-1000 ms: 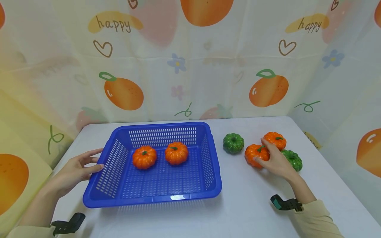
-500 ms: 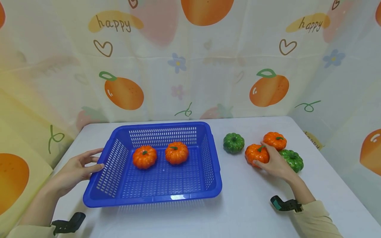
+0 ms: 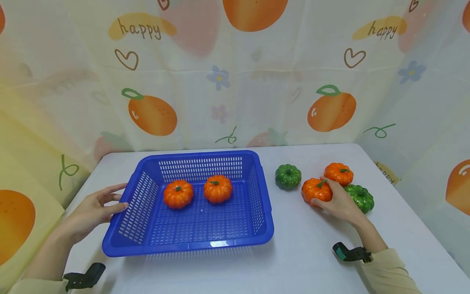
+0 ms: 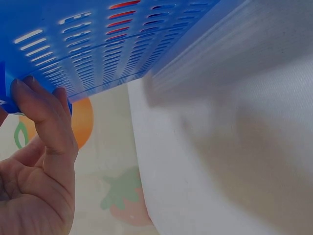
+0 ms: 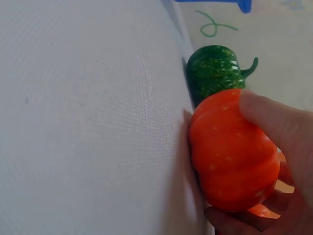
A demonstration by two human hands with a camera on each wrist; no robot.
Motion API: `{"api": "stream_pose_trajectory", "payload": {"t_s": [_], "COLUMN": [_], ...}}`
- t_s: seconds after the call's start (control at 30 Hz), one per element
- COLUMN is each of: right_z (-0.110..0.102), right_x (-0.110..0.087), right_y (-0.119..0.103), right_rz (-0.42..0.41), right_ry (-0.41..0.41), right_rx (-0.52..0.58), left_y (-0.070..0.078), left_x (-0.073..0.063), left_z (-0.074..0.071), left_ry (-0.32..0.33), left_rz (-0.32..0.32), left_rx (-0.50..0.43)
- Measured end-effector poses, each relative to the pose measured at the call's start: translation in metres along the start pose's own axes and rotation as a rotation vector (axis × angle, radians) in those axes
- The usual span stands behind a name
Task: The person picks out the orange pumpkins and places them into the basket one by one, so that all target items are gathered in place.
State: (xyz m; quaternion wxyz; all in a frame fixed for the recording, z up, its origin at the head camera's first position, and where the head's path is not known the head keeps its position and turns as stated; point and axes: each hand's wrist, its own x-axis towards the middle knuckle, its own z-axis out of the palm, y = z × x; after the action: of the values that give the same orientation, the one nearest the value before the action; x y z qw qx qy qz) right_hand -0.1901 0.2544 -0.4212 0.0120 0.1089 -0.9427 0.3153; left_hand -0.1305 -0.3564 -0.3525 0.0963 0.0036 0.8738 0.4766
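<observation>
My left hand point(image 3: 92, 212) grips the left rim of a blue slotted plastic basket point(image 3: 200, 246), thumb at the rim and fingertips curled on it in the left wrist view. Two orange toy pumpkins point(image 3: 178, 194) lie inside the basket. On the right, my right hand point(image 3: 341, 203) holds another orange pumpkin point(image 3: 313, 191) on the white table, with thumb and fingers around its sides. The right wrist view shows this orange pumpkin point(image 5: 232, 152) close up, the thumb pressed on it and the other fingers partly hidden behind it.
A green pumpkin point(image 3: 288, 177) stands between the basket and the held pumpkin. Behind my right hand are one more orange pumpkin point(image 3: 339, 173) and a second green pumpkin point(image 3: 361, 199). A patterned curtain point(image 3: 257, 102) hangs along the back of the white table point(image 3: 293, 253).
My right hand's fingers and thumb have closed from a looser spread onto the orange pumpkin, which is nearly in the same spot. My left hand and the basket have not moved.
</observation>
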Motion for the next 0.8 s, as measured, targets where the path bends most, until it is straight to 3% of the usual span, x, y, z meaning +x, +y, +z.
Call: {"api": "stream_pose_trajectory", "payload": {"t_s": [0.8], "right_z": [-0.004], "right_x": [0.0021], "right_y": [-0.0042], "right_rz": [-0.022], "right_ry": [0.028], "right_rx": [-0.006], "left_y": [-0.0006], "left_x": [-0.0008], "left_z": [-0.0007], "left_ry": [-0.001], "left_rz": [-0.002], "left_rx": [-0.005]}}
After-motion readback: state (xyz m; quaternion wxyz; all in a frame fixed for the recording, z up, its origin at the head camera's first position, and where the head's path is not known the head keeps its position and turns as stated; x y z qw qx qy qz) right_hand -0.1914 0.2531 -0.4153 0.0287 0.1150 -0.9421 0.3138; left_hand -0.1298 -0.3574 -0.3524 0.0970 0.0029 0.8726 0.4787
